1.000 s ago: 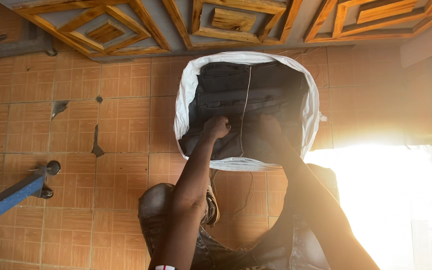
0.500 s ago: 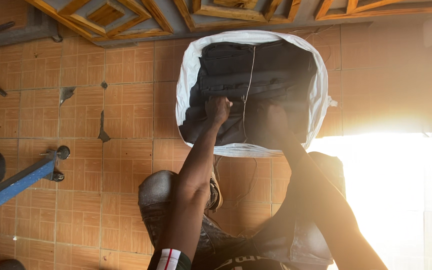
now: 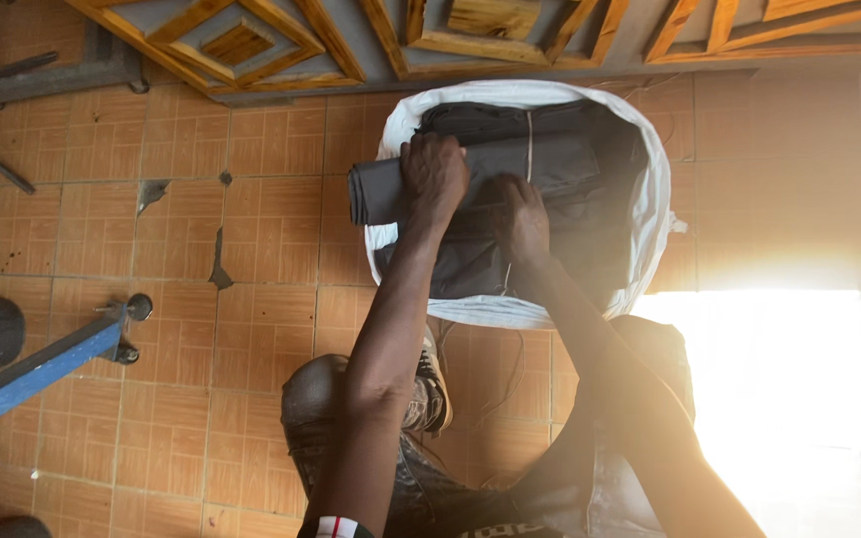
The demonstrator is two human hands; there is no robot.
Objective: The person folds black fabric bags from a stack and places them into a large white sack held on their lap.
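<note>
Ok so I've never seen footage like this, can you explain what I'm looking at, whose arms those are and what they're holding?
The camera sits on a person's head and looks straight down, so both arms are the wearer's own. The left hand grips a rolled bundle of dark grey cloth that lies across a white sack with its mouth open on an orange tiled floor. The right hand presses on more dark cloth inside the sack. A blue metal bar lies at the left, and wooden frames run along the top.
</note>
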